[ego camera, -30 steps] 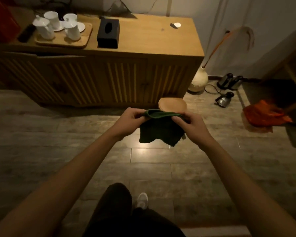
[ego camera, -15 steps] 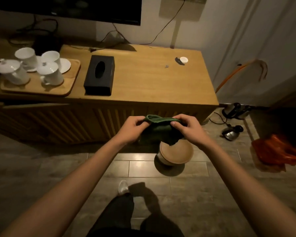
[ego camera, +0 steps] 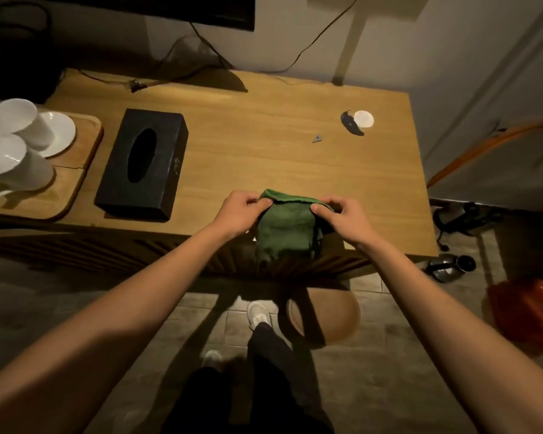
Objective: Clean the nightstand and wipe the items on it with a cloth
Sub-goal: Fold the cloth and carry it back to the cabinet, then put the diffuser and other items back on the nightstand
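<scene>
Wiping has not begun, as far as the view shows. Both hands hold the green cloth (ego camera: 285,228) up over the near edge of the nightstand (ego camera: 264,158): the left hand (ego camera: 239,212) pinches its upper left corner, the right hand (ego camera: 342,218) pinches its upper right, and the rest hangs down between them in front of the slatted face. The cloth does not appear to touch the top yet.

On the wood lie the things that probably need attention. A black tissue box (ego camera: 142,164) sits left of the hands, well apart from them. Farther left a wooden tray (ego camera: 76,183) carries white cups (ego camera: 10,151) and a saucer. Toward the far right corner rest a small white disc (ego camera: 363,119) with a dark curved scrap touching it, and a tiny grey chip (ego camera: 317,138) nearby. Cables trail along the back edge.

Judging from this, the whole job remains: the open surface, then the box, the tray and cups, and the litter at the corner. Nothing looks shifted aside for wiping.
</scene>
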### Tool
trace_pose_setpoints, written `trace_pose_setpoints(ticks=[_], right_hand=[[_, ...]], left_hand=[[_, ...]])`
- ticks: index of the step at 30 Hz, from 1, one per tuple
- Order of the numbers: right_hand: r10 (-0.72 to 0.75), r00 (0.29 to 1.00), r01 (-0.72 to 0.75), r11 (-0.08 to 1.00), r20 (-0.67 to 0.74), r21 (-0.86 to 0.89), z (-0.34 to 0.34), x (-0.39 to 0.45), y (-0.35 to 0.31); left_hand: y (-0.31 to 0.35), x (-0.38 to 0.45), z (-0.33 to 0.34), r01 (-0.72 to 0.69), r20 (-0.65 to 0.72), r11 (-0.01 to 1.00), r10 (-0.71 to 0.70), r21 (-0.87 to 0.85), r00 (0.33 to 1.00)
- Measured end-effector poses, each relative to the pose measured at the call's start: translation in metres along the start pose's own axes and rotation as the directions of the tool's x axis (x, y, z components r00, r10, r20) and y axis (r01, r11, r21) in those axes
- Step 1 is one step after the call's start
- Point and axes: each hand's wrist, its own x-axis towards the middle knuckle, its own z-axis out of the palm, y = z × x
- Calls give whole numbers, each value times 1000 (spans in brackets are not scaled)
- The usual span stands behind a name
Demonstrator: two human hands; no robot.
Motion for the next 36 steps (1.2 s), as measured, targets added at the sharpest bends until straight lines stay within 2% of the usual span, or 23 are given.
trace_pose_setpoints(ticks=[4, 10, 12, 17, 21, 24, 27, 31, 36], right_hand=[[54, 998, -54, 998, 16, -19, 0, 50, 17], [35, 999, -33, 992, 12, -119, 6, 92, 28], [37, 999, -36, 988, 4, -147, 6, 96, 27], [7, 1000, -11, 961, -16, -275, 9, 98, 5], [-155, 984, 176, 901, 85, -396, 37, 93, -43], [-337, 912, 410, 793, 235, -451, 73, 84, -95], [-481, 797, 604, 659, 365, -450, 115, 69, -148], [-543, 644, 762, 518, 539, -388, 179, 31, -197], [-507, 404, 909, 318, 761, -270, 273, -46, -229]], left_hand=[[0, 48, 8, 52, -130, 985, -30, 165, 991], [-11, 77, -2, 196, -321, 936, -97, 293, 942], [-14, 76, -12, 229, -375, 932, -114, 279, 920], [-16, 62, -38, 142, -333, 954, -47, 265, 942], [-10, 35, -56, 46, -273, 916, 70, 397, 959], [-8, -1, -79, 2, -315, 863, 182, 505, 931], [-17, -48, -111, 54, -436, 825, 240, 562, 867], [-57, -125, -149, 231, -604, 833, 148, 503, 783], [-143, -252, -168, 450, -788, 842, -51, 296, 614]])
